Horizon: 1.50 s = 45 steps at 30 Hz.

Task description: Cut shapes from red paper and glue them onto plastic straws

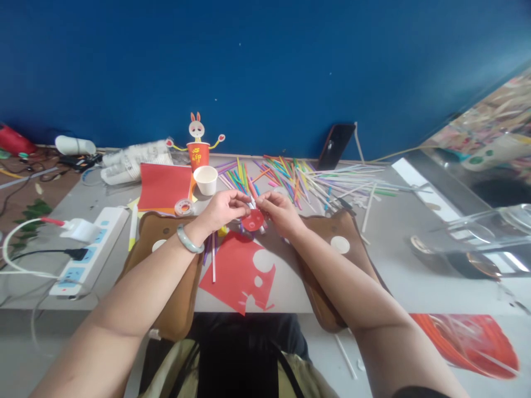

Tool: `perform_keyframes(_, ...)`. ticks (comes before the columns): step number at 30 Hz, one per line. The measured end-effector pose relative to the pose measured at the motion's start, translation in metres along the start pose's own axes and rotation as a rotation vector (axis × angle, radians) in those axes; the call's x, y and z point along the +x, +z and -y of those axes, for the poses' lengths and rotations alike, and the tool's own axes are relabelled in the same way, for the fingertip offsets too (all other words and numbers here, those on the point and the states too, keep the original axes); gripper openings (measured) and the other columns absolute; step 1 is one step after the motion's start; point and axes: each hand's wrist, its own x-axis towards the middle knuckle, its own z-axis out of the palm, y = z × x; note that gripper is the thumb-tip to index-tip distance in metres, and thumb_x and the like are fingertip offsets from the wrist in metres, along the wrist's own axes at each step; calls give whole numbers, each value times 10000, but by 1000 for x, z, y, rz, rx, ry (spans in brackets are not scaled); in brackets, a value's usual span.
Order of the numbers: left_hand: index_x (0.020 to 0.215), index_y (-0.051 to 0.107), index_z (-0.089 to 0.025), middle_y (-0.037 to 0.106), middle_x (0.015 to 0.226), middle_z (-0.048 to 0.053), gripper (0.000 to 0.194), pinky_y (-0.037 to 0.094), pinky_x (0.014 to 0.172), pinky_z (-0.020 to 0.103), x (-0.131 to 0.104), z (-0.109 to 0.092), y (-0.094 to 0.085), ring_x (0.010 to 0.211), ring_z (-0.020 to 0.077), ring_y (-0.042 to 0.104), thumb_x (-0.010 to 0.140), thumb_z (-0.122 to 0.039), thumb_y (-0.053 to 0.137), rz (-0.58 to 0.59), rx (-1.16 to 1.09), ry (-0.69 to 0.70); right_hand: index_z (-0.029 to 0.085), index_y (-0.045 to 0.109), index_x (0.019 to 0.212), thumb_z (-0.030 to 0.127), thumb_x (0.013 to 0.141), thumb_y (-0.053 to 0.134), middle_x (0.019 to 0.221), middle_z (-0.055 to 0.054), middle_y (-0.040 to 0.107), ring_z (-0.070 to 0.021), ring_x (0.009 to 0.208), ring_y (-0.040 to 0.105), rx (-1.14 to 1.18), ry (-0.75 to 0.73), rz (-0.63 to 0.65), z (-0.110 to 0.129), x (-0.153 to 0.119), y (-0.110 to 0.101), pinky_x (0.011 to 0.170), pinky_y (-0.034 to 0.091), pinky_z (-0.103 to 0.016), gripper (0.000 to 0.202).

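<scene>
Between my hands, above the table, is a small round red paper cutout point(253, 220) with a face-like pattern on it. My left hand point(226, 212), closed in a pinch, grips its upper left edge. On the other side, my right hand point(284, 213) pinches the upper right edge, its fingers also closed. A small white piece point(252, 203) shows between the fingertips; what it is I cannot make out. Below lies a red paper sheet point(234, 265) with shapes cut out of it. A white paper cup point(206, 180) and a tape roll point(183, 207) stand near my left hand.
Behind the cup is a red cup figure point(198, 154) with a rabbit head. Coloured straws point(290, 177) spread along the back. A phone point(337, 145) leans on the blue wall. At left lies a power strip point(89, 251); a clear jar point(485, 226) lies at right. Brown pads point(166, 276) flank me.
</scene>
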Motion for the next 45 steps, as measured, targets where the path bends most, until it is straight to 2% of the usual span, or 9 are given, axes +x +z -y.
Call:
perform_keyframes(7,927,667,-135,700,733,22,242,507,651,236,4,8,-3,672,118,650,689,-169,695,-59,20,10,200,606,743,537,723,765,567,56,524,-73,480,410,15,-46,-12,-3,3,-4,491,355,-233,374)
perform_keyframes(14,901,656,-142,695,780,33,178,493,645,235,7,16,-4,699,131,645,728,-183,646,-27,182,173,191,651,746,547,757,750,873,-51,672,-159,764,605,-226,-223,203,1,-1,-4,717,488,-317,370)
perform_keyframes(20,949,646,-169,707,811,37,185,491,674,253,4,16,-5,732,158,661,766,-172,618,-83,432,271,195,644,762,513,811,704,966,-72,681,-144,717,584,-300,-271,152,3,-4,-5,648,472,-297,327)
perform_keyframes(24,1028,627,-200,712,819,15,241,483,715,257,1,13,-4,782,166,678,790,-163,607,-39,542,308,188,666,752,438,814,697,1008,-85,661,-105,619,527,-424,-311,174,1,-4,-5,560,435,-269,259)
perform_keyframes(28,1072,589,-197,686,759,-16,282,484,726,240,1,14,-1,734,139,657,794,-179,630,-4,445,298,190,674,751,360,827,664,787,-41,653,-106,566,495,-524,-309,164,-3,-6,-1,539,408,-260,187)
perform_keyframes(32,1030,590,-164,695,821,20,239,495,735,240,4,12,0,763,135,658,821,-261,652,-110,224,220,181,653,747,416,822,676,598,0,603,-114,515,497,-405,-194,34,-3,-6,2,513,407,-260,248)
perform_keyframes(37,962,644,-144,688,854,36,343,484,720,247,5,5,-1,780,131,632,828,-459,672,-108,14,68,190,633,756,510,773,736,591,1,644,-131,542,579,-137,-98,-87,0,-5,3,596,518,-303,336)
perform_keyframes(41,927,653,-138,699,914,42,345,479,760,261,4,7,-3,822,135,634,740,-404,769,-50,-43,35,193,631,760,516,767,750,629,-12,676,-142,580,620,-46,-80,-113,2,-6,5,676,561,-350,344)
perform_keyframes(45,791,635,-142,644,746,-2,220,442,668,234,5,10,-4,701,107,583,761,-341,722,-135,-43,42,187,634,768,523,742,775,631,-16,685,-140,576,630,-40,-63,-82,3,-8,8,644,561,-322,365)
